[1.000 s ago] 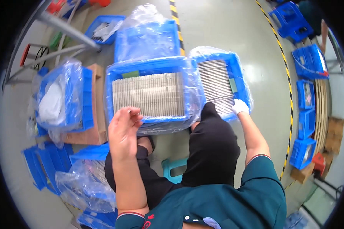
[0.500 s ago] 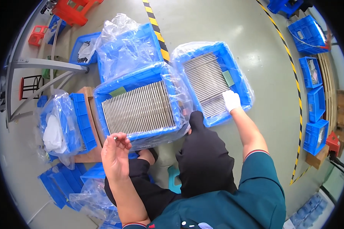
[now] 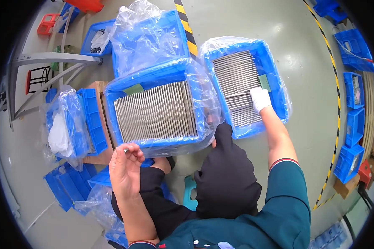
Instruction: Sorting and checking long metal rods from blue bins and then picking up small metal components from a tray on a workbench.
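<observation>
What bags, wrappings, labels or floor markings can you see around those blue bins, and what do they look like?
Clear plastic liner: around the nearer blue bin, crinkled.
Green label: on that bin's far left rim, small rectangle.
Second green label: in the right bin, beside the gloved right hand.
Clear bag: puffed over the far bin.
Yellow-black striped tape: on the floor.

Bright even overhead light, soft shadows, glare on plastic wrap, sharp centre, fisheye-bent dark rim

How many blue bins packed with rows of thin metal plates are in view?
2. One plastic-lined bin sits straight ahead, by the bare left hand; the other bin lies to its right, where the gloved right hand rests on the plates. Other bins' contents are unclear.
</observation>
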Tool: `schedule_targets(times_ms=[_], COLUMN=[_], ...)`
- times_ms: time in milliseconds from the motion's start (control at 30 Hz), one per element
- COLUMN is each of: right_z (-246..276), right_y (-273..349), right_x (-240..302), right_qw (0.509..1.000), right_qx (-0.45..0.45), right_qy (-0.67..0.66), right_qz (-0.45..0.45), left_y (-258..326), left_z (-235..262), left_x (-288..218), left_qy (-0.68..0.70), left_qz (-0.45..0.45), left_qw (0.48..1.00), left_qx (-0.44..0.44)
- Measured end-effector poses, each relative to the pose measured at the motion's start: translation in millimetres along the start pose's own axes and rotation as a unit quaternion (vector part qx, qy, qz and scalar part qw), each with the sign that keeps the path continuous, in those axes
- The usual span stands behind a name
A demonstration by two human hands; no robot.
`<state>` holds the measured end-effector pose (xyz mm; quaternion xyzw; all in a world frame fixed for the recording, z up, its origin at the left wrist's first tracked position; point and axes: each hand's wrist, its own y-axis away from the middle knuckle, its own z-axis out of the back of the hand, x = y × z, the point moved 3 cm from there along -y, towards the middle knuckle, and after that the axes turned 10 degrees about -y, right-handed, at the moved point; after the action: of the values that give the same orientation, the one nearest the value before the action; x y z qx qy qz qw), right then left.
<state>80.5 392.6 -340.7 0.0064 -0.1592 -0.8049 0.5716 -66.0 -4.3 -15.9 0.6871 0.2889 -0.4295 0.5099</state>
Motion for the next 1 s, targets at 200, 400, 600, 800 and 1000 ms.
schedule_targets(times_ms=[200, 400, 600, 800, 1000], right_z=[-9, -25, -7, -16, 39], right_y=[18, 31, 22, 34, 88], right_x=[9, 11, 9, -4, 54], right_qw=[0.998, 0.999, 0.997, 0.990, 0.968], right_qx=[0.015, 0.035, 0.059, 0.131, 0.135], right_qy=[-0.007, -0.026, 0.022, -0.034, -0.136], right_qz=[0.063, 0.002, 0.048, -0.033, -0.159], left_y=[-1, 0, 2, 10, 22], left_z=[2, 1, 3, 5, 26], left_x=[1, 2, -2, -9, -9], left_qy=[-0.003, -0.016, -0.015, 0.004, 0.041], left_qz=[0.004, 0.003, -0.003, -0.035, -0.047], left_qw=[1.000, 1.000, 1.000, 0.999, 0.998], left_qx=[-0.012, -0.003, 0.002, 0.020, 0.012])
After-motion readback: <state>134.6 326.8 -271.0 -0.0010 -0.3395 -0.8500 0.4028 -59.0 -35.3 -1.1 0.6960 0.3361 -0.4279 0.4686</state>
